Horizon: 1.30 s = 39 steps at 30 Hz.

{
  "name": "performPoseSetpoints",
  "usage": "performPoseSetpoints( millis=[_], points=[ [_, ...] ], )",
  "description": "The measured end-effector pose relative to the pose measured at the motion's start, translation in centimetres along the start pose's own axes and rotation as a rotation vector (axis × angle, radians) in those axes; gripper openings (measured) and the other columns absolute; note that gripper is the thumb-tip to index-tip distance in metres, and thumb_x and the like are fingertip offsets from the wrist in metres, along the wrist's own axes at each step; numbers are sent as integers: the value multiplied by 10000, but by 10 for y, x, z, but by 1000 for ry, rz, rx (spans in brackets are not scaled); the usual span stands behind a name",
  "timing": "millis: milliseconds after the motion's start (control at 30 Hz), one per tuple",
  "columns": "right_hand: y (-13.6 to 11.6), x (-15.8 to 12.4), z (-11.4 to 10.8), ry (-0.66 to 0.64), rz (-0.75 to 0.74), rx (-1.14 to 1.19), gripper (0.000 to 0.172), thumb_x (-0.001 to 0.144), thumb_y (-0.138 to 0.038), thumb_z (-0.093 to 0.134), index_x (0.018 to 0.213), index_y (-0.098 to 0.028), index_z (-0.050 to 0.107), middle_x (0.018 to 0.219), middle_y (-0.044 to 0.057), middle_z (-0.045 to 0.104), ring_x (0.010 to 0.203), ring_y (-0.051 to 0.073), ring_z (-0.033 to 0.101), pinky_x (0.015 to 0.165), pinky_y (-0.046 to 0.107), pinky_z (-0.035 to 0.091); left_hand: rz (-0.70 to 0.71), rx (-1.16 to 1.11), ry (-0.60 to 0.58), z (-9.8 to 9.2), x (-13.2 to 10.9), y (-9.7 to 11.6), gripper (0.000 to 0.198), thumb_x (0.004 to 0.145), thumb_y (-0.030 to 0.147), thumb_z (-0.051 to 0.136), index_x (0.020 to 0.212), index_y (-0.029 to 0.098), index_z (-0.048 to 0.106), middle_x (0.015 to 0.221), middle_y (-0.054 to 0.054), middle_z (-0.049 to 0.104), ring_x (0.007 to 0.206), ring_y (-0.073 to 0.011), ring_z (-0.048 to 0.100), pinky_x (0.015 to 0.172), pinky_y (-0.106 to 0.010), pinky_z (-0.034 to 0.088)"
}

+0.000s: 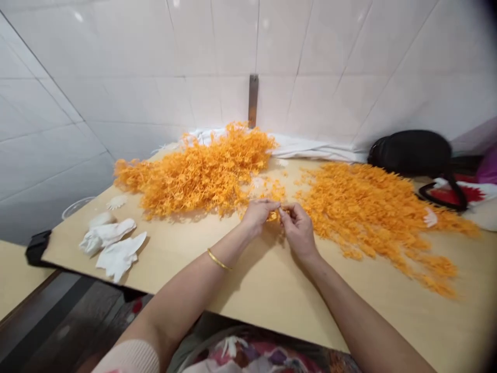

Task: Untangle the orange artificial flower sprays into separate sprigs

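an orange sprig (274,214) seems pinched tight by left hand (257,216) and right hand (300,229) (maybe being picked at), back from the front edge of the worktop (272,292); a steady hold is needed next.

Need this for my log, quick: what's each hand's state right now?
Left hand: fingers closed; whether it grips anything cannot be told.
Right hand: pinched closed, possibly on orange foliage; fingers hide the grip.

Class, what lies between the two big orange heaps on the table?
The head view shows a smaller orange tuft, a small pale piece behind it, and the left hand and right hand in front.
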State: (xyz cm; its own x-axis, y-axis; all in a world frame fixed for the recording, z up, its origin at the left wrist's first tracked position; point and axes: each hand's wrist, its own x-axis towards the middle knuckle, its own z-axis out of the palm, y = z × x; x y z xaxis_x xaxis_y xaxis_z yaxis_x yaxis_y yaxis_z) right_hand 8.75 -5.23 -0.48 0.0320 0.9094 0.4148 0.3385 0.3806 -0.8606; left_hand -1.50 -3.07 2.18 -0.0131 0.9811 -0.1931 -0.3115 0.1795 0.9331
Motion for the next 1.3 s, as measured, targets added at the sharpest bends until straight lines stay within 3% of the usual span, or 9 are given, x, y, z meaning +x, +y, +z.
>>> performPoseSetpoints(
  millis=[133, 333, 533, 600, 733, 867, 1067, 1200, 1300],
  points=[
    [-3, -2, -3, -9, -71, -195, 97, 798, -226, 420, 761, -181, 497, 622, -11, 504, 554, 120, 460, 538, 238, 358, -33, -114, 17, 2, 5, -11, 157, 553, 195, 642, 488, 147, 507, 473, 22, 459, 463, -65, 408, 469, -204, 290],
    [-2, 3, -12, 26, -585, -592, 191, 797, -82, 342, 732, -156, 505, 615, 39, 484, 608, 164, 449, 568, 279, 358, 40, -105, 35, 15, 2, -22, 225, 559, 262, 630, 473, 150, 455, 426, 47, 386, 421, -48, 322, 434, -199, 231],
    [-34, -20, -10, -43, -909, -401, 171, 754, -48, 406, 826, -171, 499, 625, 35, 501, 590, 153, 432, 537, 275, 357, 102, -94, 145, 7, 13, -20, 304, 564, 316, 639, 475, 155, 398, 426, 69, 340, 427, -42, 278, 453, -203, 226],
    [-45, -25, -8, -71, -847, -267, 190, 762, -67, 406, 876, -190, 496, 652, 30, 525, 590, 148, 459, 535, 272, 371, 134, -83, 154, 4, 14, -20, 313, 569, 331, 644, 488, 156, 397, 434, 71, 335, 430, -43, 275, 454, -205, 224],
    [-45, 1, -24, 184, -107, 40, 158, 809, -198, 412, 949, -217, 483, 674, 7, 530, 575, 130, 511, 551, 266, 415, 192, -10, -24, 5, 7, -20, 265, 596, 306, 633, 491, 146, 450, 445, 55, 359, 436, -48, 294, 455, -211, 222],
    [-28, 36, -43, 122, 316, 440, 196, 712, -298, 534, 869, -182, 518, 637, -20, 502, 500, 90, 477, 508, 237, 409, 197, 55, -99, 6, 2, -17, 180, 609, 251, 619, 506, 137, 524, 466, 31, 412, 450, -55, 327, 474, -221, 238],
    [-14, 33, -31, -75, 366, 435, 267, 705, -435, 549, 754, -174, 527, 480, -58, 426, 448, 81, 406, 472, 214, 350, 160, 113, -134, -1, 2, -15, 175, 618, 260, 610, 509, 143, 540, 454, 25, 419, 430, -60, 319, 450, -228, 227],
    [-9, 29, -27, -102, 185, 141, 304, 676, -401, 602, 897, -196, 564, 676, -11, 529, 569, 113, 470, 548, 243, 378, 167, 136, -177, 1, 0, -17, 168, 612, 230, 605, 489, 150, 523, 447, 30, 392, 426, -60, 307, 450, -233, 222],
    [-5, 29, -26, -146, 50, -42, 172, 721, -341, 556, 789, -192, 607, 752, 22, 554, 692, 147, 499, 627, 264, 380, 184, 149, -237, 5, -1, -18, 179, 605, 211, 597, 467, 151, 501, 454, 27, 382, 444, -65, 312, 469, -241, 225]
  ],
)
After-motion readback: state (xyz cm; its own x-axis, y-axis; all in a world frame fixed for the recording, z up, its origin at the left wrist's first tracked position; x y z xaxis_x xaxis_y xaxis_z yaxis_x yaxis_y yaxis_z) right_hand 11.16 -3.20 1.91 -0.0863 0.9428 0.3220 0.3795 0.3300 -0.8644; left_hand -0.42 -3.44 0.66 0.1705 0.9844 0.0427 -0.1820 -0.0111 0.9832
